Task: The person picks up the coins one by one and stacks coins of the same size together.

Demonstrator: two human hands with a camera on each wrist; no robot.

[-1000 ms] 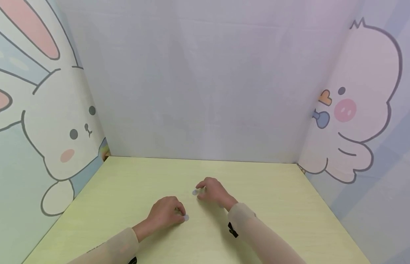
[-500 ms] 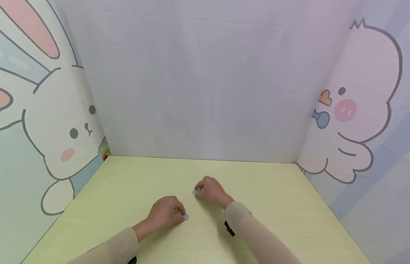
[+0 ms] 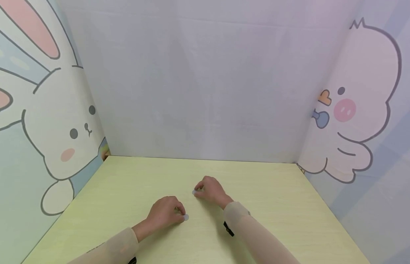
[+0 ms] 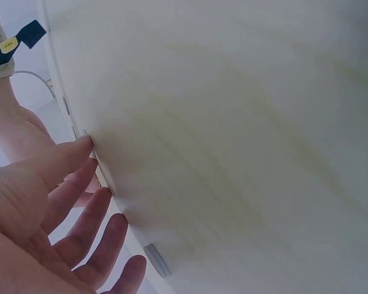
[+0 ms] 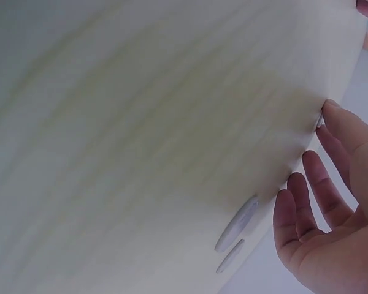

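Between the left and right edges of the table (image 3: 274,194), the left hand (image 3: 164,211) pinched a small pale disc (image 3: 186,217); nearer its far edge, the right hand (image 3: 211,191) pinched a second disc (image 3: 193,192).

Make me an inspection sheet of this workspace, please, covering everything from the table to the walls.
Surface: pale yellow tabletop, looks flat.
Job's things: small pale near disc and far disc; the right wrist view shows more discs. Total unclear.
Clutter: nothing seen besides the discs.
Hands: left hand has curled fingers and its thumb at the near disc; right hand pinches the far disc.
Cables: one thin curved line, possibly a cord, in the left wrist view; too small to be sure.
Surroundings: pale back panel, rabbit drawing left, bird-like drawing right.
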